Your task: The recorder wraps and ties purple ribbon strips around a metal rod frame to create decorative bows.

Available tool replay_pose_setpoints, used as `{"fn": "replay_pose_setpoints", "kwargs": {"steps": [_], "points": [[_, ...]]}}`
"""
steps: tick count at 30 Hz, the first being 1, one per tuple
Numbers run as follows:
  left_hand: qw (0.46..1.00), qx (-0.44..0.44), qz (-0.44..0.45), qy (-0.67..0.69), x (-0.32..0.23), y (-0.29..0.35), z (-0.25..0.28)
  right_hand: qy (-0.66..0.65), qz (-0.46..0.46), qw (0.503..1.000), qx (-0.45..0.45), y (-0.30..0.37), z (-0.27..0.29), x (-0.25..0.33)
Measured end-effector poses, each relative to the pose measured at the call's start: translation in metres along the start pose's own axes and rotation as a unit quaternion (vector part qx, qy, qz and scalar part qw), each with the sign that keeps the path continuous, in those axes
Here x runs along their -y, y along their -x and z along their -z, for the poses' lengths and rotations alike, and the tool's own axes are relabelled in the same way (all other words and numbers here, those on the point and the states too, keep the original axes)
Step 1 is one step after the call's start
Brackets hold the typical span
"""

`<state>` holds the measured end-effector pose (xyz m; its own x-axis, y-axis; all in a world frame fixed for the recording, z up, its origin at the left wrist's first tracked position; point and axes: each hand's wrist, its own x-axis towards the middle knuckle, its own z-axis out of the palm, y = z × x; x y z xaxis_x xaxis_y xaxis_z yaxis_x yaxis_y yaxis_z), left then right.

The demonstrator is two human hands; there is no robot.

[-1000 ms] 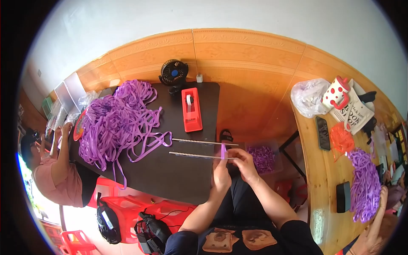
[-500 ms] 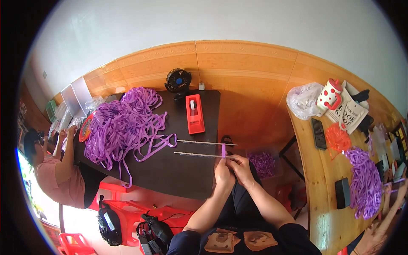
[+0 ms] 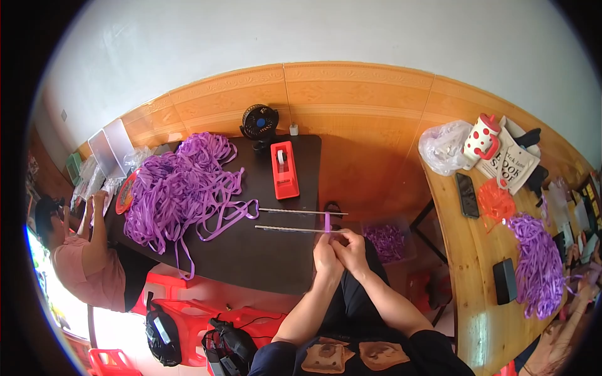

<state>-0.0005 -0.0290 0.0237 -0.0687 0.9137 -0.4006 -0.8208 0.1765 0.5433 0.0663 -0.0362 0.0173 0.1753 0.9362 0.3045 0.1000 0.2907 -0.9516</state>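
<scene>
Just beyond the right edge of the dark counter [image 3: 251, 266], a purple ribbon strip [image 3: 327, 221] already spans two metal rods [image 3: 291, 229], its lower end apparently pinched by the left hand [image 3: 326, 258] and right hand [image 3: 352, 253] (any knot is hidden). The ribbon heap [image 3: 182, 188] toward the counter's left edge looks unworked.

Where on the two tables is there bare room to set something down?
Dark table: free between the thin rods and the near edge, right of the purple ribbon pile, which crowds its left. Wooden table: free between the phone and the dark case; crowded at the far end by plastic bag, polka-dot cup and tote bag.
</scene>
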Motion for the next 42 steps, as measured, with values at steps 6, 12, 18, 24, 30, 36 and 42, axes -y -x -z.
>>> {"fn": "replay_pose_setpoints", "kwargs": {"steps": [6,12,18,24,30,36,42], "points": [[0.999,-0.005,-0.038,-0.002,0.002,-0.002,0.002,-0.07,-0.058,0.996,0.017,0.002,-0.001,-0.007],[0.984,0.052,-0.102,-0.136,-0.003,0.028,-0.009,-0.264,-0.154,0.952,0.037,0.007,-0.004,0.001],[0.987,0.075,-0.05,-0.13,-0.026,0.037,-0.014,-0.33,-0.195,0.923,0.007,0.006,-0.015,0.019],[0.996,0.067,0.03,-0.058,-0.039,0.034,-0.007,-0.325,-0.225,0.919,0.0,0.004,-0.017,0.038],[0.993,0.034,0.107,-0.028,-0.052,0.039,-0.019,-0.29,-0.24,0.926,-0.031,0.005,-0.017,0.04],[0.986,0.094,0.125,-0.051,-0.052,0.027,0.003,-0.321,-0.239,0.913,-0.074,0.008,-0.022,0.041],[0.972,0.162,0.161,-0.054,-0.065,0.031,-0.008,-0.301,-0.231,0.921,-0.088,0.007,-0.016,0.047]]}}
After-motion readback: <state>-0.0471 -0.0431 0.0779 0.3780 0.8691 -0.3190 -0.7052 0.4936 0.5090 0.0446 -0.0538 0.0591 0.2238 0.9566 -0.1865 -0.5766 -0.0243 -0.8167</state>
